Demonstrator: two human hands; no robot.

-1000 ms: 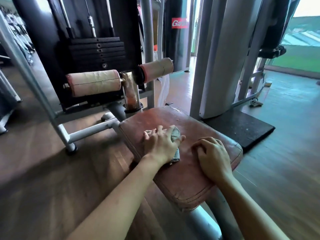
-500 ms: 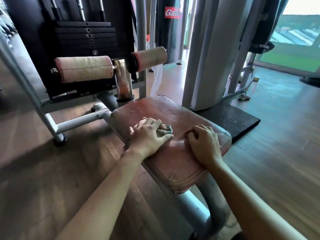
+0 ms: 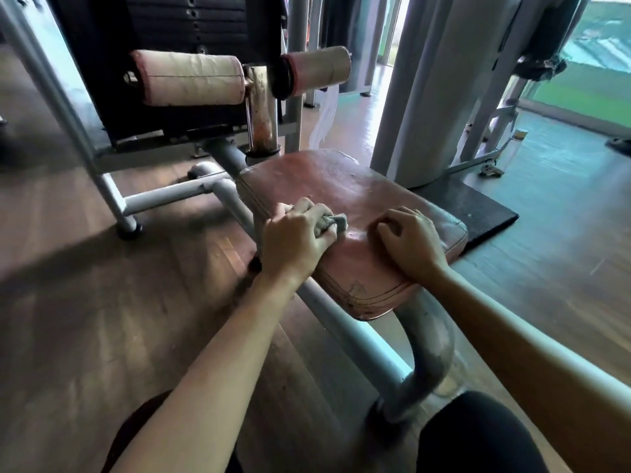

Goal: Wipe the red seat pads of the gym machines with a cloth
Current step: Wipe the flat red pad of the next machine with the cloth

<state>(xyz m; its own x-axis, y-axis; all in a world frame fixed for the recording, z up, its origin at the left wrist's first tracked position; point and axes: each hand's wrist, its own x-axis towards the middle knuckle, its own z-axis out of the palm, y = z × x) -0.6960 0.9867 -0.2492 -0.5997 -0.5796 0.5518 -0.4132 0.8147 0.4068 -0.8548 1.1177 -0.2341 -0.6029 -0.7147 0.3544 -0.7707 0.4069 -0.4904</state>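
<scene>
Gripping a bunched grey cloth (image 3: 334,223), the left hand (image 3: 293,238) rests on the near-left part of the red seat pad (image 3: 345,184). Its fingers and thumb are curled round the fabric, and a fold of cloth shows past the knuckles, touching the pad. The right hand (image 3: 409,240) sits on the pad's near-right part, just beside the cloth. Its fingers are curled under with the tips on the vinyl, holding nothing. The pad is worn, with scuffed stitching at its near edge. A grey steel tube (image 3: 421,349) carries the pad from beneath. Beyond the pad's far edge stands a rusted post (image 3: 261,110) with a pale left roller (image 3: 191,78) and right roller (image 3: 319,68), and a black weight stack (image 3: 191,15) behind. A black mat (image 3: 478,208) lies on the wooden floor (image 3: 102,319) to the right of the pad.
</scene>
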